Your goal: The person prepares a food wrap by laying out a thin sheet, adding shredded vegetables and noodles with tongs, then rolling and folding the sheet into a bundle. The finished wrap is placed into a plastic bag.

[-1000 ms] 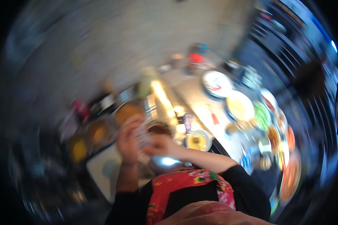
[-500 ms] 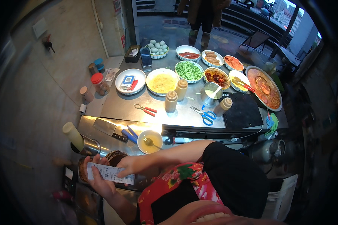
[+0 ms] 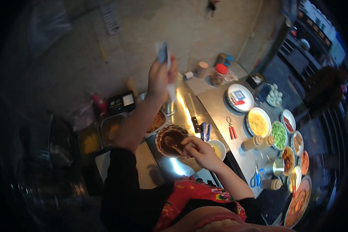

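Observation:
My left hand (image 3: pixel 160 77) is raised high over the steel counter (image 3: pixel 216 104), shut on a thin white and blue packet (image 3: pixel 164 54) that hangs down between the fingers. Lower down, my right hand (image 3: pixel 199 151) grips the handle of a spoon (image 3: pixel 173 144). The spoon's tip sits in a round bowl of dark brown sauce (image 3: pixel 163 133) at the counter's near edge. A small white bowl (image 3: pixel 219 150) stands right beside that hand.
Round dishes of toppings line the counter's right side, among them a yellow one (image 3: pixel 258 123) and a green one (image 3: pixel 279 134). Red-handled scissors (image 3: pixel 231 130), blue scissors (image 3: pixel 255 178), squeeze bottles (image 3: pixel 253 143) and a red-lidded jar (image 3: pixel 219 73) lie about. Metal trays (image 3: pixel 89 141) sit at left.
The view has swung round. My left hand has lifted the packet from low by the counter's edge to high up. My right hand has come to the spoon in the sauce bowl.

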A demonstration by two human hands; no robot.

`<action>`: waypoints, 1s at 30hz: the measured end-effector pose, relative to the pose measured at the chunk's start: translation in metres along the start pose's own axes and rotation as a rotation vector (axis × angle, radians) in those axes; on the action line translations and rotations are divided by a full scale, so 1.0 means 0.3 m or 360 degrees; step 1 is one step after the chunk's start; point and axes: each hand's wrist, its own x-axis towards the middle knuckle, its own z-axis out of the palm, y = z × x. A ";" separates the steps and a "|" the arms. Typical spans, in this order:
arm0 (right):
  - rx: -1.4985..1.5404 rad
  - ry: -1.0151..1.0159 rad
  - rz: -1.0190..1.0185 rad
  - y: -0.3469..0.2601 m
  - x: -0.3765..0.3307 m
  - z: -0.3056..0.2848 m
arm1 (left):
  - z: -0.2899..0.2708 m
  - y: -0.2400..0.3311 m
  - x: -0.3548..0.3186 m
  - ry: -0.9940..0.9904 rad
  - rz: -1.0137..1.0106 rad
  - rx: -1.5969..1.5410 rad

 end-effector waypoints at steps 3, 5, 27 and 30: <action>-0.0191 0.0097 0.0261 0.011 -0.082 -0.022 | -0.090 0.129 0.514 0.0250 0.0410 0.0721; -0.0030 0.0137 0.0290 0.026 -0.143 -0.029 | -0.174 0.203 0.746 0.0236 0.0376 0.0751; 0.0255 0.0597 0.0611 0.098 -0.320 -0.018 | -0.527 0.367 1.123 0.0870 0.0805 0.1663; 0.0245 0.0573 0.0570 0.109 -0.340 -0.011 | -0.478 0.342 0.974 0.0950 0.1314 0.1973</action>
